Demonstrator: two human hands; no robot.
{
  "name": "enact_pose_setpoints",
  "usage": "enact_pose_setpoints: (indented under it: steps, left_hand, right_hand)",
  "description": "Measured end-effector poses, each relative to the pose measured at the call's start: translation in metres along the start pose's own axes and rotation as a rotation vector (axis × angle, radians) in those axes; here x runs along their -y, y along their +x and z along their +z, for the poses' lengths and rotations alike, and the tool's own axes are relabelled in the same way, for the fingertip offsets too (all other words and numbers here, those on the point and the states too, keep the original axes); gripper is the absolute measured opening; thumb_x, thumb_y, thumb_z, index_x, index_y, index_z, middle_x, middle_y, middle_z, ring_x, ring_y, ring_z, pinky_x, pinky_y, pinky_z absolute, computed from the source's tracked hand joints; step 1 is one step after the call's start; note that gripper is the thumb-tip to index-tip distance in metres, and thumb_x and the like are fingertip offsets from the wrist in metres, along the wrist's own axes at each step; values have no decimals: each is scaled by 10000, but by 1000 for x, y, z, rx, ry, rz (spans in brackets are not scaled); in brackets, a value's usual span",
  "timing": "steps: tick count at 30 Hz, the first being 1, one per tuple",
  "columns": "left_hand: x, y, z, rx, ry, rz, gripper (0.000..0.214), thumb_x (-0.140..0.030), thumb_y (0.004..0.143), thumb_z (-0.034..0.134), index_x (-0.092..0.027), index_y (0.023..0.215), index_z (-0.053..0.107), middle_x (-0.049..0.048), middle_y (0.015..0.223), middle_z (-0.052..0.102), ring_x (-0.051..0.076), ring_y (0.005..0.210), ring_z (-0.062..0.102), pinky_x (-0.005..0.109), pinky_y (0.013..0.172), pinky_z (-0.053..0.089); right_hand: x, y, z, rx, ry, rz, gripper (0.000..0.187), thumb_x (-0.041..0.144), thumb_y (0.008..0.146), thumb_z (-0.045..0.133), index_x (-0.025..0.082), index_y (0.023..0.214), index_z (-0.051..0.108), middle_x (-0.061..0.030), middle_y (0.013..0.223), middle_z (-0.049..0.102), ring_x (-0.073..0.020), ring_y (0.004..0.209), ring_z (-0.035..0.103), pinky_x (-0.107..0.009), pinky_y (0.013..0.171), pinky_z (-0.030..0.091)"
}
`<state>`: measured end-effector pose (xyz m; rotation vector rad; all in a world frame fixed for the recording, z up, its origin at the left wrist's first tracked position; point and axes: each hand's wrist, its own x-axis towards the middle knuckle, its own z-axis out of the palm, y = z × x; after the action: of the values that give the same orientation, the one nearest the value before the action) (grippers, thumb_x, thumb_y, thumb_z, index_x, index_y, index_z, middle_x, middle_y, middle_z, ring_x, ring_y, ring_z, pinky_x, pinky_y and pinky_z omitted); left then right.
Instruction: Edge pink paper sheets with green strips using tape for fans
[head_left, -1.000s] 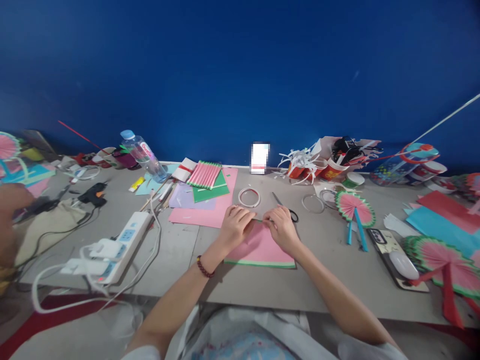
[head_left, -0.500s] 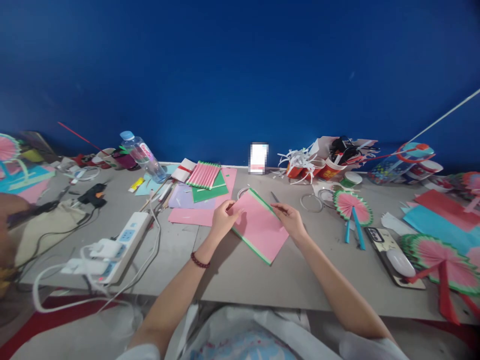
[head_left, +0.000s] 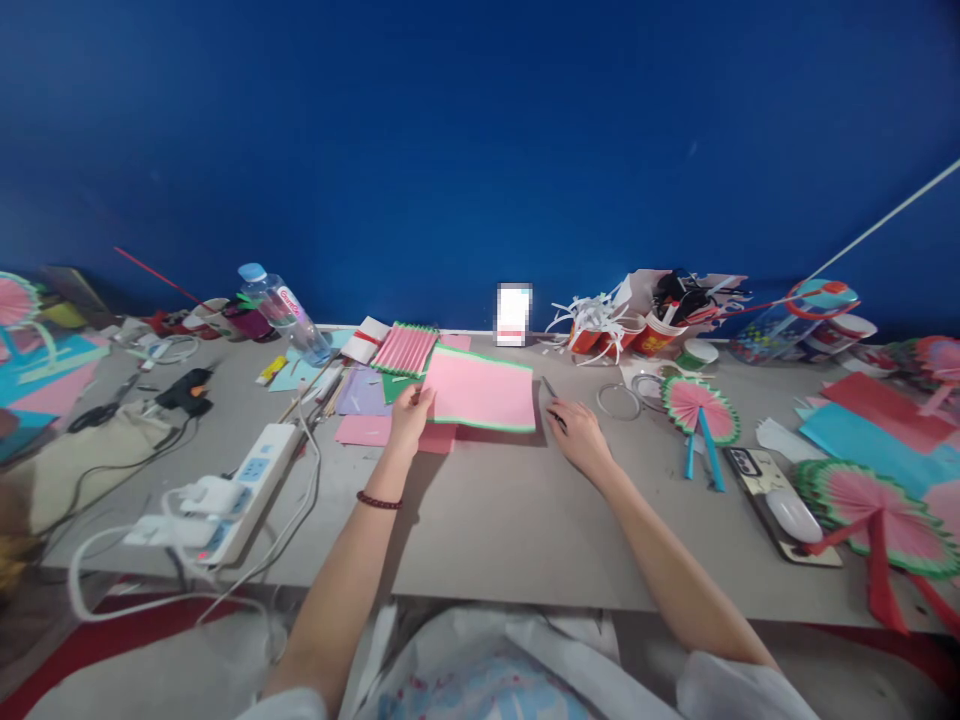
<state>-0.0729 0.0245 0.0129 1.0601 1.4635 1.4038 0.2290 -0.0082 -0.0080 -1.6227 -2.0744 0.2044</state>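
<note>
A sheet of pink paper with green edge strips (head_left: 484,392) is pinched at its left end by my left hand (head_left: 412,412). The sheet is held slightly curved over the table. To its right, my right hand (head_left: 577,432) rests on the table with fingers curled over the dark handle of a slim pointed tool (head_left: 549,387); its exact kind is hard to make out. Just behind my left hand lie a pleated pink-and-green paper (head_left: 405,349), purple paper (head_left: 363,392) and a pink sheet (head_left: 362,430).
Left stand a power strip (head_left: 255,480) with cables and a leaning water bottle (head_left: 285,312). Cups of paper strips (head_left: 592,335) line the back wall. To the right are paper fans (head_left: 701,408), a phone (head_left: 750,475) with a white mouse (head_left: 793,515), and coloured sheets (head_left: 862,440).
The pink sheet has turned from a slant to nearly level and shifted up and left with my left hand. My right hand has let go of it and reached the slim tool.
</note>
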Motion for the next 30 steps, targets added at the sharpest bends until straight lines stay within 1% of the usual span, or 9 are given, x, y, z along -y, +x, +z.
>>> enact_pose_setpoints:
  steps: [3,7,9,12,16,19,22,26,30]
  left_hand:
    - [-3,3,-1,-89,-203,-163,295,-344,641,653,-193,868,538,-12,746,608,128,632,578,210,505,451]
    - [-5,5,-2,-112,-402,-195,235,-259,660,622,-220,865,515,-10,841,616,113,694,603,183,498,482]
    - [-5,6,-3,-124,-431,-186,209,-248,687,609,-229,876,521,2,882,626,118,747,622,169,505,487]
    - [-6,5,-4,-128,-462,-197,203,-250,728,599,-231,915,522,22,944,638,132,794,658,150,496,472]
    - [-12,2,-2,-79,-505,-202,235,-226,750,603,-205,972,527,69,1037,655,138,757,683,142,476,456]
    - [-14,1,0,-115,-477,-185,264,-230,750,619,-193,984,503,81,1028,664,124,676,678,148,467,463]
    - [-12,0,3,-166,-383,-133,264,-263,768,611,-193,982,473,41,895,664,88,553,640,145,438,453]
    - [-6,-4,6,-123,-184,-2,228,-280,789,571,-181,971,476,-53,646,559,49,341,498,150,343,398]
    - [-2,-11,9,-49,-9,75,292,-309,801,552,-189,1060,490,-78,603,499,49,286,445,157,313,367]
  right_hand:
    - [-7,-1,3,-23,-124,47,321,190,872,400,177,1122,599,-131,1273,576,-263,1232,477,-560,1079,216]
    - [-7,0,2,-74,-199,34,309,205,876,432,132,1133,586,-190,1290,545,-315,1250,449,-599,1051,242]
    - [2,3,2,-42,-165,-60,325,210,875,453,127,1165,573,-193,1299,534,-308,1239,462,-558,1040,303]
    - [21,12,3,40,-65,-219,352,200,885,452,170,1224,546,-150,1305,540,-259,1194,507,-453,988,411]
    - [39,34,9,119,-28,-311,322,180,881,492,192,1193,570,-109,1286,558,-237,1124,545,-397,940,446]
    - [42,51,16,173,11,-352,248,177,871,525,192,1104,611,-96,1215,602,-215,1048,568,-363,902,451]
    - [40,59,21,177,43,-347,129,190,862,546,181,943,645,-79,1027,660,-198,955,575,-322,849,449]
    - [29,56,25,64,40,-273,75,172,825,563,171,860,629,-69,884,640,-196,870,550,-307,804,435]
    - [6,56,27,-34,15,-173,110,220,852,532,170,835,629,-83,847,630,-221,859,543,-336,806,435]
